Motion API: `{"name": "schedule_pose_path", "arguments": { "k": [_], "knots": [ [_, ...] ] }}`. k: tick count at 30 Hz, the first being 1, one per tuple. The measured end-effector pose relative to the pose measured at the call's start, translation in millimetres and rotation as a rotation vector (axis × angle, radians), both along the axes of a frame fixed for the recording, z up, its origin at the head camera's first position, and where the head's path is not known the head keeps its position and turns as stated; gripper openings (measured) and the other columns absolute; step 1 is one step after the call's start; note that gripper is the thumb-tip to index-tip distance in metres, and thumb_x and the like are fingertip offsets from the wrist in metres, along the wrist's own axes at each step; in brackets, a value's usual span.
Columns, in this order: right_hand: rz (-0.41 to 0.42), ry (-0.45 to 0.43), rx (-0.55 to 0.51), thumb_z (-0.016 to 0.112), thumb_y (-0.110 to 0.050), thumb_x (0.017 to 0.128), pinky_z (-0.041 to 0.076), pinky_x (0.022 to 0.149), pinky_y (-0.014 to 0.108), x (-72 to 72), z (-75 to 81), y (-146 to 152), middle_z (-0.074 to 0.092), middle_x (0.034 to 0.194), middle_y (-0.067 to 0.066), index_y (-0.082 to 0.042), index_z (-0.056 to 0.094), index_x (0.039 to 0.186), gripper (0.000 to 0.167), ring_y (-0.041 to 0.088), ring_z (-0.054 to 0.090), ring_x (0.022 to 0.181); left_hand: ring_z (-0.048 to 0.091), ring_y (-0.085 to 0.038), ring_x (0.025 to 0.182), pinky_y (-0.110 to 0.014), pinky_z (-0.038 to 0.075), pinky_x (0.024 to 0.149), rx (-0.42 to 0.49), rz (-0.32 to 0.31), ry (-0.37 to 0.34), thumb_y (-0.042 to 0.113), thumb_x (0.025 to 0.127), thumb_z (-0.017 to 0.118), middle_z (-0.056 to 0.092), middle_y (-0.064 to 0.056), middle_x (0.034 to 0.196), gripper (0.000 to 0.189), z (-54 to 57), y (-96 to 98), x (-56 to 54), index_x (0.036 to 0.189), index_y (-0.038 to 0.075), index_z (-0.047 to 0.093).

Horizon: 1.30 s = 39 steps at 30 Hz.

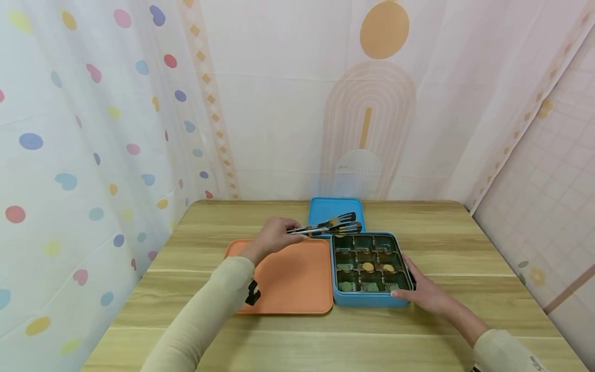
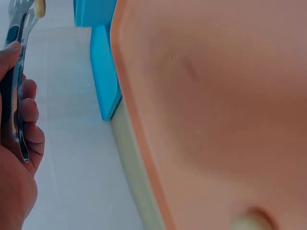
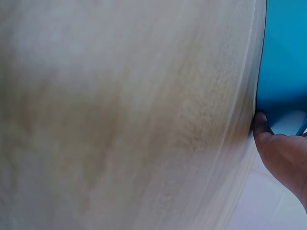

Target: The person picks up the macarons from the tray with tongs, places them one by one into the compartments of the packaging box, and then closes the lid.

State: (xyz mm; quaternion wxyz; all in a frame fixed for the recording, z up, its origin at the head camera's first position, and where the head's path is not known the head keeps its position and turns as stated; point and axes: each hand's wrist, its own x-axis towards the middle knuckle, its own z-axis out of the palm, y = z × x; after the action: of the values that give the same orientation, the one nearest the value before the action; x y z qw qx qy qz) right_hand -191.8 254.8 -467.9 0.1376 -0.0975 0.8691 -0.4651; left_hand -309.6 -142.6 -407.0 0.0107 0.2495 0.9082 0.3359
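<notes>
Tongs (image 1: 335,222), held by the left hand (image 1: 275,235), reach to the rear edge of the blue compartment box (image 1: 372,299). The left fingers curl round the handles; a small pale-brown piece (image 2: 40,7) shows at the tips — the tongs presumably keep skin off it. The right hand (image 1: 425,293) grips the box's near right corner, thumb apart from fingers — likely for steadiness. An orange tray (image 1: 288,281) lies left of the box; a flat blue lid (image 1: 327,209), behind.
</notes>
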Motion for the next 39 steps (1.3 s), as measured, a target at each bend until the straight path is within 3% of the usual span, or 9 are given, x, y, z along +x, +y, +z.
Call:
{"name": "schedule_pose_path", "arguments": {
  "k": [5, 9, 12, 16, 19, 26, 32, 39],
  "knots": [
    [-0.009, -0.006, -0.006, 0.074, -0.033, 0.09, 0.015, 0.108, 0.07, -0.8, -2.3, 0, -0.001, 0.159, 0.033, -0.008, -0.007, 0.159, 0.109, 0.055, 0.005, 0.142, 0.036, -0.01, 0.046, -0.029, 0.044, 0.06, -0.002, -0.019, 0.005, 0.027, 0.092, 0.073, 0.07, 0.003, 0.092, 0.02, -8.7, 12.2, -2.3, 0.108, 0.015, 0.075],
    [-0.016, -0.006, -0.019, 0.075, -0.032, 0.089, 0.016, 0.108, 0.069, -1.5, -3.1, 0, 0.001, 0.158, 0.034, -0.007, -0.006, 0.159, 0.11, 0.056, 0.009, 0.142, 0.035, -0.011, 0.048, -0.03, 0.04, 0.059, 0.003, -0.013, 0.0, 0.027, 0.093, 0.072, 0.067, 0.001, 0.082, 0.016, -13.7, 14.9, -3.6, 0.104, 0.015, 0.074],
    [-0.013, -0.004, -0.025, 0.076, -0.032, 0.089, 0.017, 0.108, 0.069, -2.0, -3.6, 0, 0.003, 0.158, 0.035, -0.007, -0.006, 0.159, 0.11, 0.056, 0.012, 0.141, 0.042, -0.012, 0.053, -0.031, 0.041, 0.061, 0.007, 0.002, -0.008, 0.028, 0.092, 0.073, 0.068, 0.0, 0.086, 0.019, -15.7, 15.3, -4.3, 0.106, 0.014, 0.074],
    [-0.011, -0.009, -0.031, 0.076, -0.032, 0.089, 0.018, 0.108, 0.069, -2.4, -3.7, 1, 0.002, 0.158, 0.035, -0.007, -0.007, 0.159, 0.111, 0.056, 0.012, 0.141, 0.057, -0.011, 0.07, -0.033, 0.049, 0.07, -0.006, 0.025, -0.004, 0.03, 0.092, 0.074, 0.071, 0.0, 0.104, 0.027, -16.2, 15.4, -4.9, 0.114, 0.014, 0.074],
    [-0.013, -0.015, -0.034, 0.076, -0.031, 0.089, 0.016, 0.108, 0.069, -2.4, -3.5, 1, 0.0, 0.158, 0.034, -0.008, -0.008, 0.159, 0.111, 0.056, 0.009, 0.141, 0.061, -0.011, 0.077, -0.035, 0.051, 0.074, -0.011, 0.03, 0.001, 0.03, 0.092, 0.074, 0.071, -0.002, 0.106, 0.029, -14.0, 14.3, -4.4, 0.115, 0.012, 0.073],
    [-0.009, -0.021, -0.011, 0.074, -0.033, 0.09, 0.014, 0.107, 0.071, -2.1, -0.9, 2, -0.004, 0.16, 0.031, -0.01, -0.008, 0.159, 0.109, 0.055, 0.002, 0.143, 0.055, -0.013, 0.067, -0.033, 0.046, 0.064, -0.016, 0.055, 0.008, 0.032, 0.09, 0.075, 0.07, 0.003, 0.095, 0.029, -6.7, 5.2, -5.9, 0.112, 0.014, 0.074],
    [0.0, -0.018, 0.001, 0.072, -0.034, 0.091, 0.014, 0.107, 0.071, -1.8, 1.0, 1, -0.004, 0.16, 0.031, -0.009, -0.009, 0.159, 0.108, 0.055, 0.003, 0.143, 0.061, -0.011, 0.079, -0.037, 0.051, 0.075, -0.034, 0.075, 0.025, 0.035, 0.09, 0.075, 0.071, 0.003, 0.101, 0.031, -5.4, -8.6, -6.2, 0.113, 0.014, 0.074],
    [0.002, -0.016, 0.0, 0.073, -0.034, 0.091, 0.015, 0.107, 0.071, -3.0, -1.4, 2, -0.003, 0.159, 0.032, -0.01, -0.008, 0.159, 0.108, 0.055, 0.004, 0.143, 0.06, -0.012, 0.075, -0.036, 0.05, 0.071, -0.046, 0.083, 0.085, 0.032, 0.09, 0.075, 0.071, 0.0, 0.098, 0.03, -4.7, -27.0, -5.8, 0.112, 0.012, 0.074]
  ]
}}
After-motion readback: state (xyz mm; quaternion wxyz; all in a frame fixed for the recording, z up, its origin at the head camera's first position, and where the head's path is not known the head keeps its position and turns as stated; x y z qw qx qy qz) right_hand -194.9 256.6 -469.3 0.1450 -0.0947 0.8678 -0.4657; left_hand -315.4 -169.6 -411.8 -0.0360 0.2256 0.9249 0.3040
